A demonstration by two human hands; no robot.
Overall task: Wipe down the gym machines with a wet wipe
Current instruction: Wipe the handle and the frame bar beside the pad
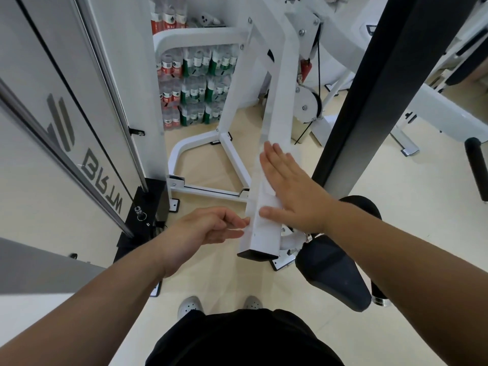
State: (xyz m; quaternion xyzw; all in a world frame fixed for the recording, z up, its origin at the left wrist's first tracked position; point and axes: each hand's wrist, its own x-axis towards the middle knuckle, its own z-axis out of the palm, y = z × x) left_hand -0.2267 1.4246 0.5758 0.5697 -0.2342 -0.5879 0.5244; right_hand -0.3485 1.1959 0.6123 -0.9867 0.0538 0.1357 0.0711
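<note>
Wet wipe is on the white square tube, Dan, laid over the top face just above the tube's black end cap. White on white, so its full outline is hard to call.

I've got it, Kim. The right hand lies flat on the tube with the fingers straight and together, pointing up the tube. The palm presses the wipe down and nothing is curled round it. I'd say a flat hand spreads the pressure across the whole face.

And the left hand?

It comes in from the tube's left side, fingers curled, tips right at the tube's edge. It looks to be pinching the wipe's edge where it folds over that side. My guess is it holds the sheet so it doesn't bunch up.

So where does the wipe sit against those fingers?

Mostly under the right palm, with a strip showing beside the right thumb. Its left edge meets the left fingertips at the tube's corner.

What else is close to the tube?

A black seat pad sits just right of the end cap, and a black upright post rises on the same side. Packs of bottled water are stacked well beyond the tube's left side. The tube's upper length is bare, so I'd judge there's more of it to wipe.
</note>
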